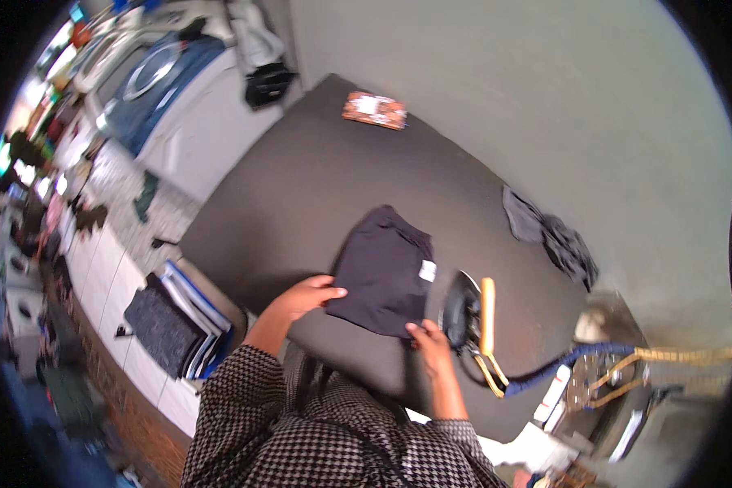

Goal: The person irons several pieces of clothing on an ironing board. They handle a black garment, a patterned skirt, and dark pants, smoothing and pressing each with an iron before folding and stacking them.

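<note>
A small dark garment point(381, 277), with a gathered elastic-looking waistband at its far end and a white label near its right edge, lies flat on the dark padded table point(287, 183). My left hand point(305, 299) holds its left edge near the lower corner, thumb on top. At the lower right corner, my right hand point(430, 341) pinches the hem between thumb and fingers. Just right of the garment rests a clothes iron point(457, 308) with a yellowish handle point(488, 314), close to my right hand.
Crumpled dark grey cloth point(552, 235) lies by the wall. A patterned orange-brown packet point(375, 110) sits at the far end. The iron's blue-and-yellow wrapped cord point(561, 363) runs off right. At left stand a stack of folded clothes point(171, 332) and a washing machine point(183, 116).
</note>
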The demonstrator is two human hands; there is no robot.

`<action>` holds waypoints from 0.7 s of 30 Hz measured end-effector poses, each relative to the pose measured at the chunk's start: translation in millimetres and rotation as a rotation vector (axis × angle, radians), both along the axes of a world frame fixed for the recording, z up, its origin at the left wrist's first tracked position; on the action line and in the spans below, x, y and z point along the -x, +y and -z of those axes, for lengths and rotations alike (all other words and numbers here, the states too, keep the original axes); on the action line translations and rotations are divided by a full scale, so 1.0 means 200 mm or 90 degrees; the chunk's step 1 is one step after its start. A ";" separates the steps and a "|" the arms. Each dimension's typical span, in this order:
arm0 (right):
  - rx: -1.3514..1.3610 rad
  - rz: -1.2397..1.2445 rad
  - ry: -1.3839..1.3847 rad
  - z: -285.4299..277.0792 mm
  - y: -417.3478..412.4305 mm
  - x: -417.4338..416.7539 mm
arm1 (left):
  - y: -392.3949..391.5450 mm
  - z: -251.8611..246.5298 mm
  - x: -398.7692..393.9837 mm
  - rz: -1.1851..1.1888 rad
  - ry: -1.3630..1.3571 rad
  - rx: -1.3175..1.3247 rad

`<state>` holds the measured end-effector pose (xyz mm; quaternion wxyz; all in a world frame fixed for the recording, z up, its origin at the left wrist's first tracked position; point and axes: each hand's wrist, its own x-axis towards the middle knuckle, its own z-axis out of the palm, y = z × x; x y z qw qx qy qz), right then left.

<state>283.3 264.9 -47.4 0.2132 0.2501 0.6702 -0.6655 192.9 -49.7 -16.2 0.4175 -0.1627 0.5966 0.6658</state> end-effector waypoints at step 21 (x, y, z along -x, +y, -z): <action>0.183 -0.660 0.272 -0.49 -2.43 0.12 | -2.00 -0.21 -1.63 -0.823 0.195 -0.085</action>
